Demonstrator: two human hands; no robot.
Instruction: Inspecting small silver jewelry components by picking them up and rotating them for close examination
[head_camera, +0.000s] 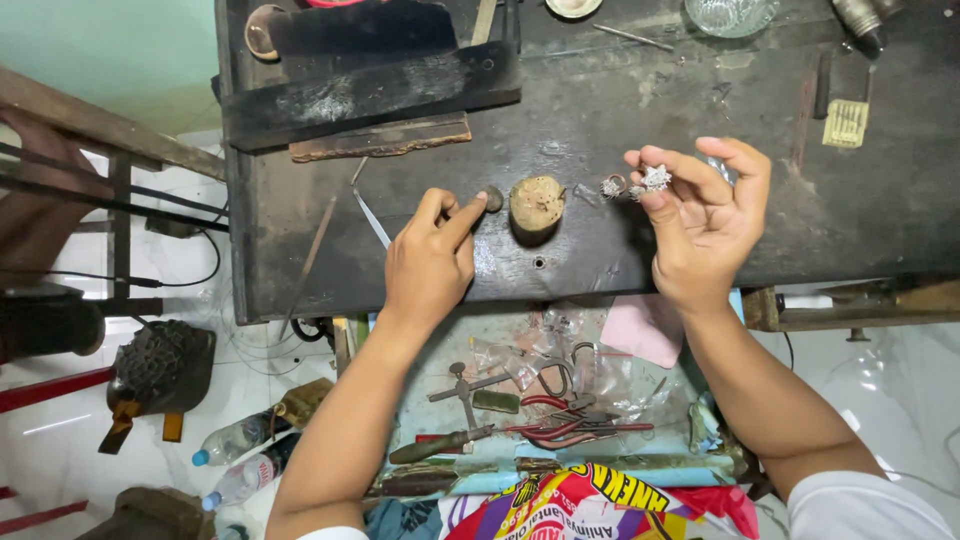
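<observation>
The right hand (700, 225) was raised over the dark workbench (700, 240), its thumb and fingertips (655, 160) pinched shut on a small sparkling silver ornament (656, 178), the palm turned up toward the camera. Just left of that ornament sat a second small ring-like silver piece (612, 185); whether it rested on the bench or hung from the same fingers could not be told. The left hand (432, 262) lay on the bench's near part, fingers curled, with thumb and forefinger closed on a small dark rounded bit (494, 199) just left of an upright wooden peg (537, 204).

Judged from this, the work stood somewhere in the middle: the ornament looked formed and stone-set or textured, and was being held up for a look instead of being worked with a tool, so finishing or joining seemed yet to come.

Farther off, a black block (370, 85) lay at the far left of the bench and a glass dish (730, 14) at the far edge. Nearer, below the bench, an open drawer (440, 335) held red-handled pliers (575, 428), untouched, and a pink cloth (640, 330).
</observation>
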